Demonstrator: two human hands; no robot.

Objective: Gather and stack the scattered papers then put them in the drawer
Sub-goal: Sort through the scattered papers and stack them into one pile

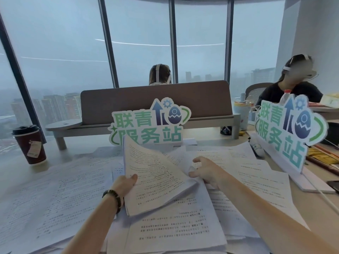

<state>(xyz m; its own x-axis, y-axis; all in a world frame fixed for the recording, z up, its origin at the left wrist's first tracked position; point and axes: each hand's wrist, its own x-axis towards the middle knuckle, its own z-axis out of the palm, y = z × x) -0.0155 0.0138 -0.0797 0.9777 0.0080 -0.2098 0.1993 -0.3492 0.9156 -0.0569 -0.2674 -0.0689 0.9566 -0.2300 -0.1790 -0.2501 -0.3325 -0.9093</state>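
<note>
A gathered sheaf of papers (156,178) is gripped at its left edge by the left hand (126,184), centre frame, raised off the bench (311,213). A loose sheet (205,160) beside it is pressed by the right hand (207,171), fingers spread. Scattered papers (60,189) are spread across the lower frame.

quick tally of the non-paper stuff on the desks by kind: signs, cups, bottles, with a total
Standing signs: 2, centre sign and right sign
Cups: 2, dark coffee cup and pale lidded cup
Bottles: 1, red-capped bottle
Total: 5
</note>
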